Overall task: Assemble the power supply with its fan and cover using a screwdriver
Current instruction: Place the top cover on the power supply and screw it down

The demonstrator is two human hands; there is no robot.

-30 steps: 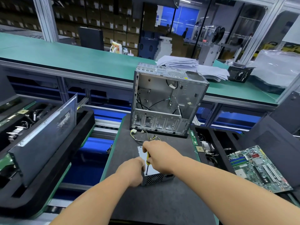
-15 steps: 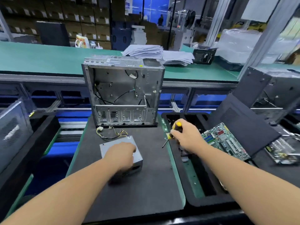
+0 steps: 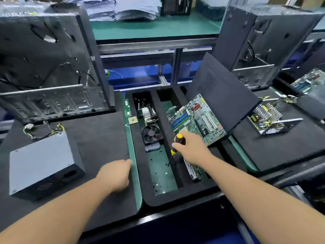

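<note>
The grey power supply [image 3: 42, 162] lies closed on the black foam mat [image 3: 98, 138] at the left, its yellow and black wires [image 3: 44, 131] trailing behind it. My left hand [image 3: 117, 174] hovers near the mat's right edge with fingers curled and nothing in it. My right hand [image 3: 192, 148] grips a yellow and black screwdriver [image 3: 175, 145], its tip pointing down into the foam tray [image 3: 151, 199]. Loose screws [image 3: 158, 184] lie on the tray's green floor. A black fan [image 3: 151, 133] sits farther back in the same tray slot.
An open computer case [image 3: 52, 67] stands behind the power supply. A motherboard [image 3: 197, 118] leans in the tray against a black panel [image 3: 221, 92]. A second open power supply [image 3: 269, 120] and another case [image 3: 260, 43] are at the right. Paper stacks [image 3: 121, 7] lie on the green bench.
My left hand has let go of the power supply and moved right to the mat's edge. My right hand carried the screwdriver right, over the tray's screw slot. The view swung right and down.
</note>
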